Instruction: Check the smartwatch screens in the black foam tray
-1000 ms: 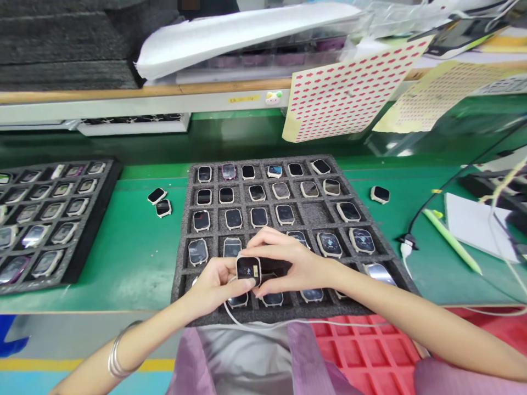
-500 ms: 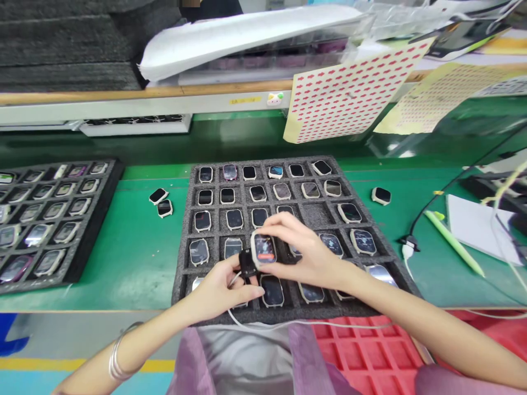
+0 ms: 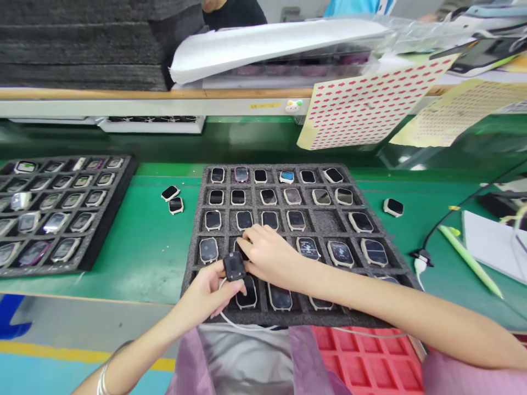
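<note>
My left grip (image 3: 206, 289) is edge-pinching the likely light, stiff black block (image 3: 234, 266); I'm not discerning what's in my right grip (image 3: 272, 253).

- Pretty clearly an electronics workshop, the factory-bench kind: dozens of smartwatches (image 3: 340, 253) sat in rows in a big black foam tray (image 3: 328, 221), one pocket per watch.
- A second loaded foam tray (image 3: 107, 216) lay off to the left, so this was bulk work, lol.
- The green workbench (image 3: 152, 247) had a wood-edged shelf (image 3: 234, 94) over it, with thick black foam slabs (image 3: 82, 44) piled up there.
- Sheets of red arrow stickers (image 3: 366, 107) hung off the shelf edge, very production-line.
- A red pocketed tray (image 3: 357, 366) showed below bench level.
- The floor had a painted-looking yellow stripe (image 3: 82, 351), total shop-floor vibe.
- Someone in a dark top (image 3: 236, 15) was partly visible beyond the shelf.
</note>
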